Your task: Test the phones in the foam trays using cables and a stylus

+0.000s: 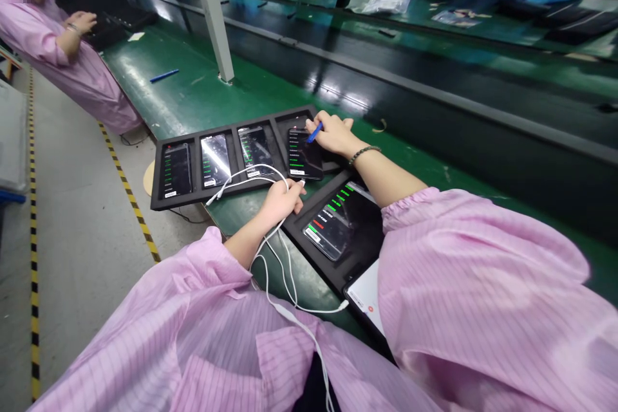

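Observation:
My left hand (280, 201) is closed on a white charging cable (292, 273), its plug at the lower edge of a phone (305, 153). That phone shows lines of text on a dark screen and lies in the right compartment of a black foam tray (174, 201). Over its upper right corner, my right hand (334, 132) grips a blue pen (315, 132). Three more lit phones sit in the tray's other compartments, the nearest being a phone (255, 151) with a loose cable end in front. Whether the left plug is fully seated I cannot tell.
A second black tray (309, 241) holds a phone (333, 222) with green and red text. Nearer me, a white-screened phone (369, 296) has a cable at its edge. Another blue pen (164, 76) lies by a grey post (212, 13). Co-workers sit across the line and at left.

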Motion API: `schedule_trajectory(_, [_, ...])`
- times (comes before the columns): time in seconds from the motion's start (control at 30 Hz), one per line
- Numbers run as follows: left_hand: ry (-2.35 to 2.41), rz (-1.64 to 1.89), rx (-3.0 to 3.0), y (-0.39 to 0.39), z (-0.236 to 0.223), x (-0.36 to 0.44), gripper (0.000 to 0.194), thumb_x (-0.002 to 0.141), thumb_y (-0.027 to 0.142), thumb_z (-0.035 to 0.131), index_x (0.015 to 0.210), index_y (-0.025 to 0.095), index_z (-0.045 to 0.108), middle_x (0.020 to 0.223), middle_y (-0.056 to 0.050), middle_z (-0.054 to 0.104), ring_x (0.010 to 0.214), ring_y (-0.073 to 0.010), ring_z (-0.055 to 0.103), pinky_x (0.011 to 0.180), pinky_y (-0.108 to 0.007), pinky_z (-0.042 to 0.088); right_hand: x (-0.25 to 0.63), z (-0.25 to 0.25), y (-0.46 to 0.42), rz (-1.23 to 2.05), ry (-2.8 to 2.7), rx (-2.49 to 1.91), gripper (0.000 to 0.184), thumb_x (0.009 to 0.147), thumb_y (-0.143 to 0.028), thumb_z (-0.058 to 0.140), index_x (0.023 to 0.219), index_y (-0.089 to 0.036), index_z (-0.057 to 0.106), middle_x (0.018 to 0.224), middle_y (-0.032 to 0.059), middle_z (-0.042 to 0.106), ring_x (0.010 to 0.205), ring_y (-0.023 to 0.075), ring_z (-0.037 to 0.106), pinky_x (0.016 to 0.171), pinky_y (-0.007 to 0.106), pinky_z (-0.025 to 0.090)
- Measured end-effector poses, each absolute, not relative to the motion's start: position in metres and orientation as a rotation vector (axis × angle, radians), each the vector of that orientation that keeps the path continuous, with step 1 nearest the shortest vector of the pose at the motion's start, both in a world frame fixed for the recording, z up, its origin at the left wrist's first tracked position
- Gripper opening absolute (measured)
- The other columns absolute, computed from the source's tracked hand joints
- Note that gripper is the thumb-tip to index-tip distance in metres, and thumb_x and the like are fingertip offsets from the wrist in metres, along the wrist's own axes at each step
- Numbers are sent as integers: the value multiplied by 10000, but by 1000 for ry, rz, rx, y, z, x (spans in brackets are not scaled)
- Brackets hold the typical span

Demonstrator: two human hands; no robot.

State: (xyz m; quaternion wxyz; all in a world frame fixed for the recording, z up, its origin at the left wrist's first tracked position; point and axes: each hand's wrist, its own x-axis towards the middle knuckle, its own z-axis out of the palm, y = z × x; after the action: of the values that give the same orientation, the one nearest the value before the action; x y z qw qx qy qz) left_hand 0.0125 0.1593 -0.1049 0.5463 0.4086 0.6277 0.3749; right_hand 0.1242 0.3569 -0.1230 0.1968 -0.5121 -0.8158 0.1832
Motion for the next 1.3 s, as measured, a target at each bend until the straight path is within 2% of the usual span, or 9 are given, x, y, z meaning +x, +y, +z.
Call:
schedule_trajectory(0.23, [1520,891,966,159,-102,18,319,1023,251,466,716,195,530,354,87,457,371,-88,425,568,-206,386,124,-124,357,512,-2279,-1436,436,990,-638,326,849,-244,447,905,112,639,1064,377,549,1029,630,320])
schedule_trajectory(0.4, [1554,950,950,159,-106,21,286,1029,259,471,758,198,537,380,80,497,433,-114,496,606,-224,407,119,-122,355,517,-2269,-1470,445,997,-639,321,846,-240,449,878,106,626,1053,376,564,1026,626,322])
schedule_trajectory(0.6, [1594,981,857,159,-103,23,264,1045,248,444,830,176,580,409,61,559,438,-119,486,592,-232,408,115,-123,352,523,-2251,-1482,423,1008,-603,298,835,-239,427,871,108,629,1019,372,585,1013,628,332])
schedule_trajectory(0.83, [1514,894,815,162,-97,30,300,1051,242,435,841,138,621,606,-53,739,550,-127,559,681,-241,459,118,-122,352,553,-2251,-1520,391,1014,-567,350,804,-243,409,801,68,617,939,348,606,1026,601,322])
schedule_trajectory(0.93, [1424,790,906,162,-97,20,291,1048,258,455,858,125,632,682,-68,769,475,-105,459,585,-232,395,119,-119,351,548,-2258,-1535,377,1011,-541,364,788,-241,408,797,79,615,957,360,606,1019,613,323])
schedule_trajectory(1.03, [1453,804,974,150,-101,-1,324,1067,323,405,966,126,642,719,-56,778,409,-100,371,529,-247,340,120,-114,349,539,-2267,-1520,415,1012,-580,349,780,-241,411,812,96,623,993,372,602,1009,617,337])
schedule_trajectory(1.17, [1675,981,1123,127,-107,-32,302,1063,300,379,1182,150,612,632,8,725,607,-149,617,715,-253,445,123,-107,352,525,-2252,-1463,456,1013,-638,309,812,-246,428,862,104,650,1029,366,593,994,595,366])
schedule_trajectory(1.3, [1852,872,1292,120,-108,-42,340,1027,295,475,1337,170,537,518,71,594,635,-193,643,713,-274,438,121,-102,355,538,-2190,-1381,448,1026,-631,292,850,-245,435,957,100,688,1067,355,591,1002,592,358])
